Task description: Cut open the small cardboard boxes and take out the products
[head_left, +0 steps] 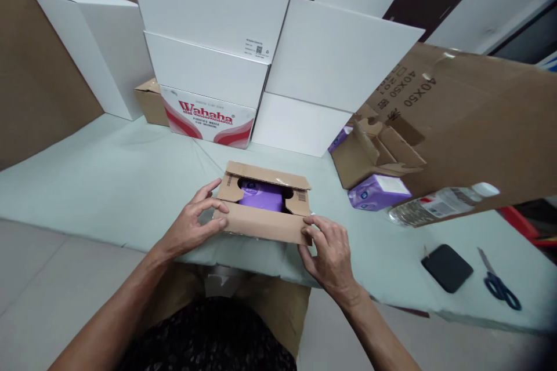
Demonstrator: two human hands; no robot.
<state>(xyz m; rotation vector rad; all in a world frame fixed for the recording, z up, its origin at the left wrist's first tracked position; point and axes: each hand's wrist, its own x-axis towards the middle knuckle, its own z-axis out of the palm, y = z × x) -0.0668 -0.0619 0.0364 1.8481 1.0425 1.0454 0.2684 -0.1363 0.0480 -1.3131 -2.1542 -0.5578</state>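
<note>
Brown cardboard is the material of the small box (261,228), which is between our two hands at the near edge of the table (108,179) with its pale green cover. Its top is partly open: the long near flap (265,225) slopes toward us, the far flap (270,175) is opposite, and between the short side flaps (230,190) we see a purple pack (262,196) inside the box. Our left hand (195,219) is at the left end of the box, its thumb and forefinger touching the near flap; from this angle we cannot tell fairly whether they pinch it or only rest on it. Our right hand (328,246) is closed on the right corner of this same flap, with the fingers bent over it and the thumb lower. Behind the box stand a white Wahaha carton (209,123) with red print and a plain white carton (300,124). To the right of the box we have an open carton (352,156), a second purple pack (375,194) and a clear bottle (444,207) with a white cap. Farther right from the box, and nearer to us, lie a black pouch (447,268) and blue-handled scissors (500,293), apart from each other.
</note>
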